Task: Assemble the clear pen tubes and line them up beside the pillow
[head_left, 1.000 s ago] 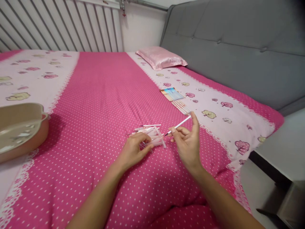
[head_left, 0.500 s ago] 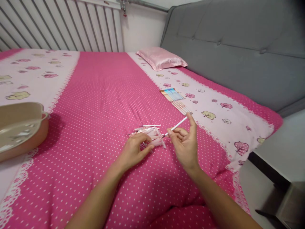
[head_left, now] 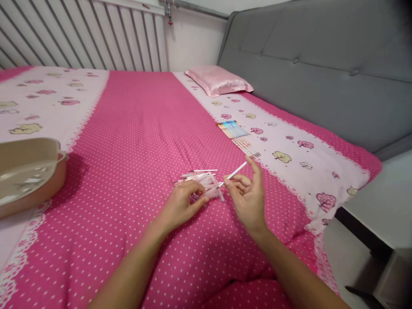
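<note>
Between the thumb and fingers of my right hand (head_left: 246, 193) is a slim white pen refill (head_left: 237, 170), slanting down to the left, with my index finger at its upper end. My left hand (head_left: 185, 199) is closed on a translucent pink pen barrel (head_left: 211, 193). The refill's lower tip meets the barrel's open end; whether it is inside I cannot tell. A loose pile of pink pen parts (head_left: 201, 176) and white refills lies just beyond my left fingers, which hide some of it.
A row of blue and tan pens (head_left: 234, 128) lies farther off, beside several pale pens (head_left: 246, 147). At left stands a beige basin (head_left: 32, 182). A pink pillow (head_left: 219, 80) rests by the grey headboard (head_left: 305, 64). All lie on a pink dotted bedspread (head_left: 138, 141).
My right hand has moved slightly left and down with the refill, bringing its tip to the barrel. My left hand has stayed in place.
</note>
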The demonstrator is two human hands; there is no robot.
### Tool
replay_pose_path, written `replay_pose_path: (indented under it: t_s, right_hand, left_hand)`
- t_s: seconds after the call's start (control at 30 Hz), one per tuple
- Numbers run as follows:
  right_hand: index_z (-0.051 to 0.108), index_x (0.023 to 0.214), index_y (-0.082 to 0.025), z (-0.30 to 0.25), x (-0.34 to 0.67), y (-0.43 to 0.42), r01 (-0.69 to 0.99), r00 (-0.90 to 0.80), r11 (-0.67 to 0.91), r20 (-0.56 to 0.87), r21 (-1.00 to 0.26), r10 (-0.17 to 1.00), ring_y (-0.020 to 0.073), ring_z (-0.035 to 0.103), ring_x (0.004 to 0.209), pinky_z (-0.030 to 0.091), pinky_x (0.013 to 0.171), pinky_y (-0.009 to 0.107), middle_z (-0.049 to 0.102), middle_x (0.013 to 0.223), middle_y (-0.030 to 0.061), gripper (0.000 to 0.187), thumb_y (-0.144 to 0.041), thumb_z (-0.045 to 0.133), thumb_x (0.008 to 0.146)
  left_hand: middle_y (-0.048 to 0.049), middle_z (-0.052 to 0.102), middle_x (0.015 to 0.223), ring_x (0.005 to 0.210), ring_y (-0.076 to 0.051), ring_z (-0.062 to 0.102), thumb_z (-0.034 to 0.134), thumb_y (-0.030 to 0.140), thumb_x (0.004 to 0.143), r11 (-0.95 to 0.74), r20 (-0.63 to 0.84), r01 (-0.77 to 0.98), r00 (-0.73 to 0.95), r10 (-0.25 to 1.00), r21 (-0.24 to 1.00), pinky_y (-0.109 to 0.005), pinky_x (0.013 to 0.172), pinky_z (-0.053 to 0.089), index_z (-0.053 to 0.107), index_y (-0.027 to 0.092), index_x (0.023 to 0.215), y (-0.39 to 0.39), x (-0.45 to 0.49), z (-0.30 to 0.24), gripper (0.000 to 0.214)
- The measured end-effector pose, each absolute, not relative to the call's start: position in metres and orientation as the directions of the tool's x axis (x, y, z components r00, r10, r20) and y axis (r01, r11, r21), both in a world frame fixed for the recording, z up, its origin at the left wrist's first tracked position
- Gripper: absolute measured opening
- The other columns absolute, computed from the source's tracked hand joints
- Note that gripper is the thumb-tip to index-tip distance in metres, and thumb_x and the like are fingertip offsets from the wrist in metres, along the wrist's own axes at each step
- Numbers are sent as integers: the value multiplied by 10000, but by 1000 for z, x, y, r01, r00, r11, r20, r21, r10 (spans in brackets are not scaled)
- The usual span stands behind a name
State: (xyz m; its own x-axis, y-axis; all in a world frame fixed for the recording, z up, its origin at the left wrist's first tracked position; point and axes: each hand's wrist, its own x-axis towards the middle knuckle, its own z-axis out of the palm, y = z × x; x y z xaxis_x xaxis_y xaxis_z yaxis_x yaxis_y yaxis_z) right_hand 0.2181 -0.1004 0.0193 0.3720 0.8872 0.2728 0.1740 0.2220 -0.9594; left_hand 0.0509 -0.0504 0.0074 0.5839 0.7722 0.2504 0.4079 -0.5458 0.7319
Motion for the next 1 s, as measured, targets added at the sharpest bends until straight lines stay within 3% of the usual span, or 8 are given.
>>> replay_pose_path:
  t_s: [0.43, 0.6, 0.73, 1.0]
  right_hand:
    - [344, 1366, -264, 11, 218, -102, 145, 299, 214, 249, -966, 921, 162, 638, 805, 551, 661, 284, 633, 958, 57, 543, -257, 529, 856]
    - [410, 1352, -261, 10, 216, -103, 261, 205, 212, 269, -942, 941, 131, 635, 673, 538, 608, 266, 661, 995, 58, 459, -246, 444, 894]
    - [357, 1386, -276, 13, 215, -103, 324, 157, 231, 293, -918, 943, 129, 632, 617, 537, 587, 272, 673, 1020, 48, 483, -229, 396, 907]
    - [191, 1441, -284, 7, 215, -103, 369, 83, 274, 326, -888, 942, 147, 661, 785, 553, 656, 276, 634, 1152, 62, 563, -190, 363, 913]
  left_hand:
    - [-56, 637, 825, 749, -173, 560, 534, 344, 851, -536, 253, 400, 574, 779, 743, -285, 689, 430, 635, 172, 849, -51, 51, 9, 199]
    - [-56, 642, 817, 740, -172, 570, 516, 327, 863, -523, 257, 412, 546, 797, 746, -284, 680, 435, 638, 165, 843, -51, 51, 10, 203]
    - [-52, 655, 814, 719, -169, 583, 511, 313, 865, -518, 257, 435, 528, 809, 737, -280, 657, 442, 636, 164, 854, -52, 50, 8, 195]
    - [-55, 700, 875, 739, -169, 636, 538, 254, 841, -495, 306, 388, 454, 837, 777, -273, 648, 486, 626, 168, 1021, -52, 50, 6, 217]
